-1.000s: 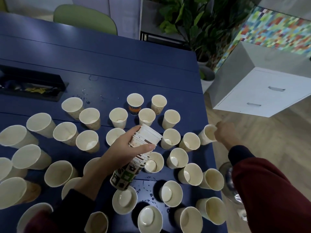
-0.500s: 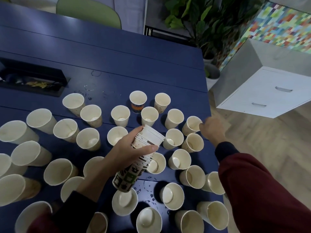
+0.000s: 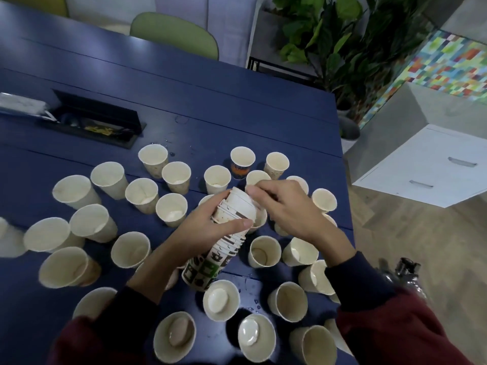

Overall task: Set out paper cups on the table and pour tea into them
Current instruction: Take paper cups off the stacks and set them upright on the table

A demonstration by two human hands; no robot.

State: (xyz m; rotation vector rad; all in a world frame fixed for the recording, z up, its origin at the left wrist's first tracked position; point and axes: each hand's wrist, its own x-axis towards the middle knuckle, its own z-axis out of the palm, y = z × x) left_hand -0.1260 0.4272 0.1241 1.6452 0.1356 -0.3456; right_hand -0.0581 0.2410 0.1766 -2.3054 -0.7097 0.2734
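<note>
My left hand [image 3: 208, 227] grips a tilted stack of nested paper cups [image 3: 221, 246] above the middle of the blue table [image 3: 210, 106]. My right hand [image 3: 287, 206] has its fingers curled over the top cup [image 3: 241, 202] of that stack. Several open paper cups stand spread over the table around both hands, such as one cup [image 3: 264, 251] just below my right wrist and another cup [image 3: 242, 160] with a dark orange print at the back. Some cups show a little pale liquid at the bottom.
A black recessed cable box [image 3: 100, 122] sits in the table at the left. Water drops lie on the tabletop. A green chair [image 3: 174, 32] stands behind the table, a plant [image 3: 340, 38] and a white drawer cabinet [image 3: 427, 167] to the right. A metal object [image 3: 405, 272] shows by my right sleeve.
My right hand came back from the cups at the table's right edge to the top of the stack. The left hand kept holding the stack.
</note>
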